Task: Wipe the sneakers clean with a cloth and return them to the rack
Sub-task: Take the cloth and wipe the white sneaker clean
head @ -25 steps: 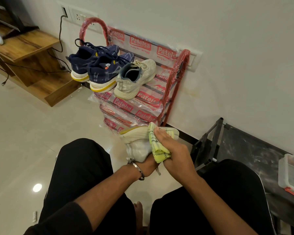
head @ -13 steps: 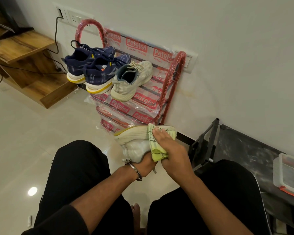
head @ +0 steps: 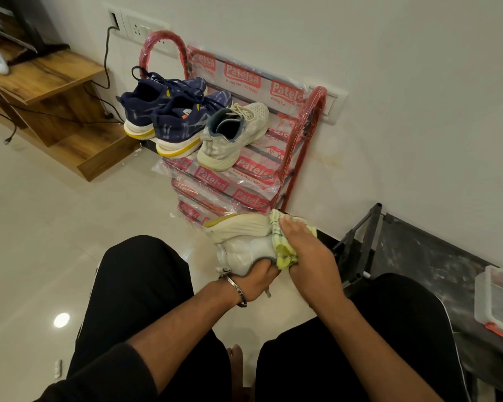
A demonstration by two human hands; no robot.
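Slid a bit down the white sneaker (head: 244,239) since before: right hand (head: 305,256), fingers curled, pinching the yellow cloth (head: 282,250) on its side. Held from below by the left hand (head: 259,281), fingers tucked inside, over the knees. Farther back, on the red rack (head: 302,123): second white sneaker (head: 233,137) beside two blue sneakers (head: 169,114).

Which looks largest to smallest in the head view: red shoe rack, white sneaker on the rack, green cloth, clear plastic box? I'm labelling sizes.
1. red shoe rack
2. white sneaker on the rack
3. clear plastic box, cut off by the frame edge, so unsure against the sneaker
4. green cloth, partly hidden under the right hand
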